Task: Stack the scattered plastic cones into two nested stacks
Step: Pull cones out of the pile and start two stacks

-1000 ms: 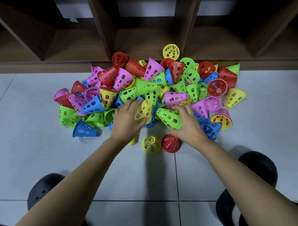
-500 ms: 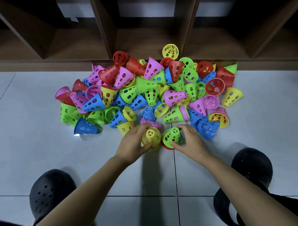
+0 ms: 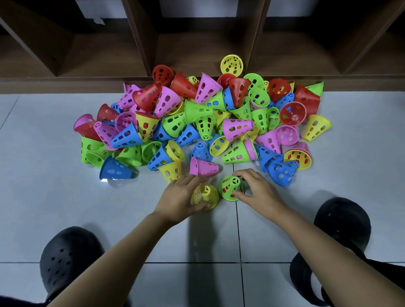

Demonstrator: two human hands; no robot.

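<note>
The task looks barely begun: two short stacks stand on the floor (image 3: 48,181), the left hand (image 3: 180,197) with its grip curled round the yellow stack (image 3: 205,195) and the right hand (image 3: 259,192) gripping the green-topped stack (image 3: 230,186), while nearly all the loose cones (image 3: 195,121) lie heaped just beyond them.

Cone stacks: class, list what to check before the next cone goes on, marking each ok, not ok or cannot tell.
1. Two stacks started: ok; yellow stack and green-over-red stack stand side by side.
2. Narrow ends up: ok.
3. Hands free: not ok; left hand grips the yellow stack, right hand the green-over-red stack.
4. Next cone close: ok; pink cone lies on its side near the left hand.
5. Fully nested: cannot tell; yellow stack is blurred.
</note>
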